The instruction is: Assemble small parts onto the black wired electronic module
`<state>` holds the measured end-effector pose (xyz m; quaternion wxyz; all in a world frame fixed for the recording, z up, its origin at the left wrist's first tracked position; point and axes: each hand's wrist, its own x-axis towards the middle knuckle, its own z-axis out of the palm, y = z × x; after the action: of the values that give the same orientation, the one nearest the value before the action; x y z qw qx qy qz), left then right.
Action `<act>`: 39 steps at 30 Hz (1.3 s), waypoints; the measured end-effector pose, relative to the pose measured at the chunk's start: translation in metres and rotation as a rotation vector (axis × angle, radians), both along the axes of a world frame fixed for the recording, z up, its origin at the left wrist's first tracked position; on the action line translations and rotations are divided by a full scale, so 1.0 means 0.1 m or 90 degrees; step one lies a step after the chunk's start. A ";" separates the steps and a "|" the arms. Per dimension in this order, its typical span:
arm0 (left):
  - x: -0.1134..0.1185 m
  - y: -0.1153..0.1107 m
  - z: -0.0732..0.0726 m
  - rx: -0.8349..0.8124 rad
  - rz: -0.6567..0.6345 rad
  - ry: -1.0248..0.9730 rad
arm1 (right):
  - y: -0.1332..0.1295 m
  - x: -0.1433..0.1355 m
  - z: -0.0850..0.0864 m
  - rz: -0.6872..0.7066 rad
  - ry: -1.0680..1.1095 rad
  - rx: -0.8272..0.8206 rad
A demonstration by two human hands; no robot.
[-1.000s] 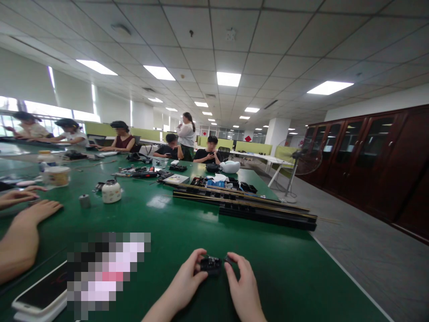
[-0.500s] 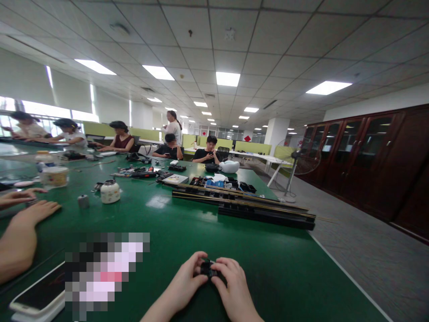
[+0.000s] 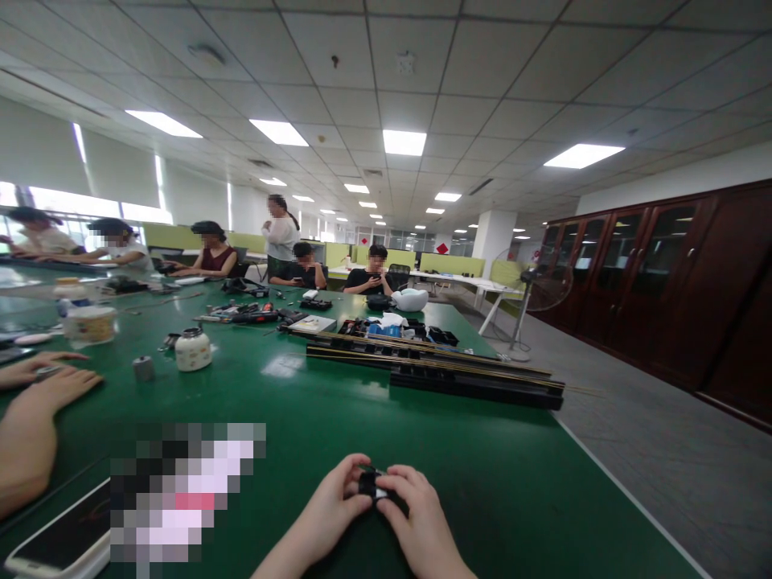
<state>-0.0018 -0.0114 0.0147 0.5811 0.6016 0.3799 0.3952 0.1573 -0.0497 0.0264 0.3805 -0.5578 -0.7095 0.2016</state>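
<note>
Close to me on the green table, a small black part is gripped between my two hands. My left hand has its thumb and fingers closed round the part's left side. From the right, the fingertips and thumb of my right hand pinch the same part. A small whitish patch shows at its right end. Fingers cover much of the part, so its exact kind cannot be told.
At left lie a phone, a blurred-out patch and a co-worker's hands. Beyond are a small metal cylinder, a white jar and a tub. Long black rails with thin rods lie ahead. People sit around the table's far side.
My hands stay nearly in place; the black part has turned slightly, and a whitish patch now shows on it. The view has shifted a little. The standing person in the background has turned and moved left.
</note>
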 end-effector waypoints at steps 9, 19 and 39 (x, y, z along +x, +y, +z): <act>-0.01 0.01 0.01 -0.019 -0.011 -0.054 | 0.03 0.01 0.00 -0.006 0.039 -0.033; -0.02 0.01 0.03 -0.046 0.000 -0.113 | 0.00 0.01 0.02 0.029 0.097 -0.039; -0.03 0.04 -0.02 -0.043 -0.007 -0.118 | 0.04 0.00 -0.05 0.017 0.105 0.008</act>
<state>-0.0043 -0.0074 0.0127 0.6361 0.5445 0.3340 0.4328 0.1572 -0.0457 0.0210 0.4384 -0.5277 -0.6841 0.2476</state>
